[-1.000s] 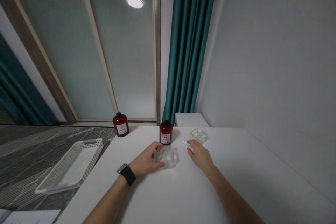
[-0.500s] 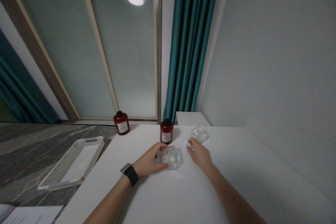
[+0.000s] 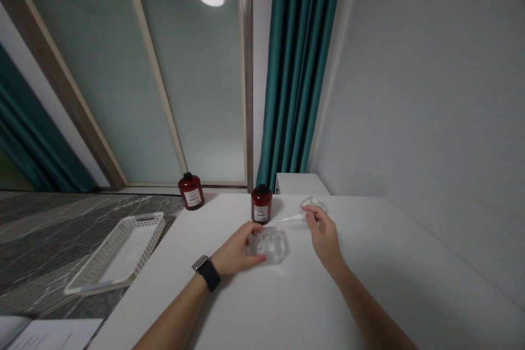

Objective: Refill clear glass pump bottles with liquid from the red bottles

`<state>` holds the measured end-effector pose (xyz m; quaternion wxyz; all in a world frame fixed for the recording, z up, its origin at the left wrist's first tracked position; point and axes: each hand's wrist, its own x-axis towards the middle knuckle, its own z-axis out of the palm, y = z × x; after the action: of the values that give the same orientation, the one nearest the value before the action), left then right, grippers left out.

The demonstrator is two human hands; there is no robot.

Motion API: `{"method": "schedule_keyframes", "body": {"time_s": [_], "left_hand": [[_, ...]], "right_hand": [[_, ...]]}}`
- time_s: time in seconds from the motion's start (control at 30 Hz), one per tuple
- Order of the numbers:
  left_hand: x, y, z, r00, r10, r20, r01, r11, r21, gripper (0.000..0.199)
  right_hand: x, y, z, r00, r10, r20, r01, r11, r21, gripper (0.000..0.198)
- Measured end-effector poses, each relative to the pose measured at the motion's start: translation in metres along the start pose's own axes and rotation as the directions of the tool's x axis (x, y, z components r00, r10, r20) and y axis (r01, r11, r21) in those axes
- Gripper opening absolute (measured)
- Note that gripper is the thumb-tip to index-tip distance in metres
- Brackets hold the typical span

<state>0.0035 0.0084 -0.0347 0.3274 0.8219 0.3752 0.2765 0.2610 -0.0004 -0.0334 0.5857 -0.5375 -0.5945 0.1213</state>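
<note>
My left hand (image 3: 241,250), with a dark-strapped watch on its wrist, curls thumb and fingers around the left side of a clear square dish (image 3: 274,246) on the white table. Between the thumb and fingers of my right hand (image 3: 322,229) is a slim whitish plastic dropper (image 3: 292,218), its thin tip pointing left toward the nearer bottle. A second clear glass-like piece (image 3: 315,200) sits just behind my right hand, which partly hides it. Beyond the dish stands a dark red bottle (image 3: 261,204) with a white label and black top.
Another dark red bottle (image 3: 191,191) stands at the table's far left corner. Left of the table (image 3: 262,311) lies a white perforated basket (image 3: 118,251). Open pages (image 3: 61,333) show at the lower left. A white cabinet (image 3: 301,184) stands behind the far edge, by the green curtain (image 3: 301,65).
My right hand has moved right and slightly up with the dropper, whose thin tip now shows plainly. My left hand stays at the dish.
</note>
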Motion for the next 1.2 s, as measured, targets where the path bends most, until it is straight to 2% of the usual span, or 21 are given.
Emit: {"method": "schedule_keyframes", "body": {"time_s": [0.13, 0.3, 0.5, 0.87, 1.03, 1.1, 1.2], "left_hand": [[0.001, 0.001, 0.004, 0.997, 0.055, -0.054, -0.052, 0.998, 0.047, 0.053], [0.001, 0.005, 0.005, 0.983, 0.155, -0.098, -0.139, 0.979, 0.151, 0.053], [0.001, 0.009, 0.005, 0.976, 0.2, -0.082, -0.172, 0.948, 0.266, 0.054], [0.001, 0.014, 0.005, 0.976, 0.216, -0.038, -0.202, 0.951, 0.236, 0.053], [0.0, 0.015, 0.01, 0.978, 0.205, -0.034, -0.198, 0.968, 0.158, 0.053], [0.0, 0.013, 0.014, 0.981, 0.192, -0.032, -0.187, 0.975, 0.118, 0.054], [0.001, 0.01, 0.018, 0.986, 0.168, -0.02, -0.166, 0.984, 0.062, 0.056]], "right_hand": [[-0.004, -0.017, -0.006, 0.993, -0.119, 0.013, 0.119, 0.992, -0.029, 0.03], [-0.006, -0.03, -0.01, 0.956, -0.284, 0.073, 0.291, 0.949, -0.125, 0.028], [-0.008, -0.038, -0.009, 0.922, -0.37, 0.112, 0.383, 0.912, -0.146, 0.03], [-0.006, -0.04, -0.013, 0.904, -0.421, 0.068, 0.427, 0.893, -0.142, 0.034], [-0.016, -0.041, -0.001, 0.859, -0.449, 0.246, 0.484, 0.869, -0.104, 0.034], [-0.021, -0.04, 0.006, 0.85, -0.433, 0.299, 0.468, 0.882, -0.054, 0.035], [-0.026, -0.036, 0.015, 0.862, -0.376, 0.34, 0.396, 0.918, 0.01, 0.038]]}}
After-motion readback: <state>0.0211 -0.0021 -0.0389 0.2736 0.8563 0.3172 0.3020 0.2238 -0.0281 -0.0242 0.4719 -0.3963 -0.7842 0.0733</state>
